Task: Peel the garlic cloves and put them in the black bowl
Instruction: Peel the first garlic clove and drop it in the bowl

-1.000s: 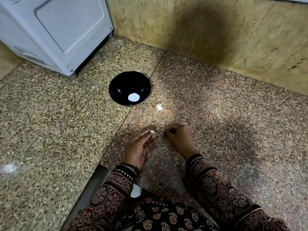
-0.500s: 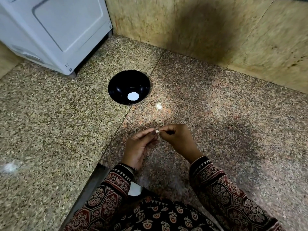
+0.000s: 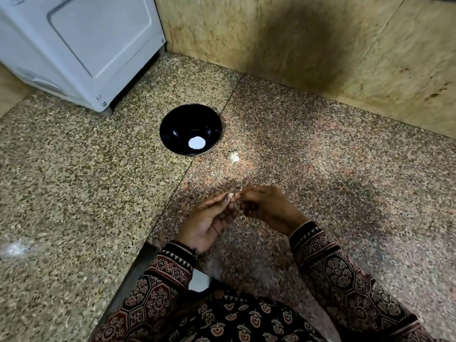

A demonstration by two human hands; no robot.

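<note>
Fingers of left hand (image 3: 209,218) and right hand (image 3: 267,206) pinch one small white garlic clove (image 3: 231,195) near the round black bowl (image 3: 176,127); second clove (image 3: 234,157) beside it awaits peeling.

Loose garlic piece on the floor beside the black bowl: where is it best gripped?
Pinch the loose garlic piece across its plump middle, from above, fingertips on either side: it lies flat on the floor, clear of the black bowl, and its near end seems to taper.
</note>
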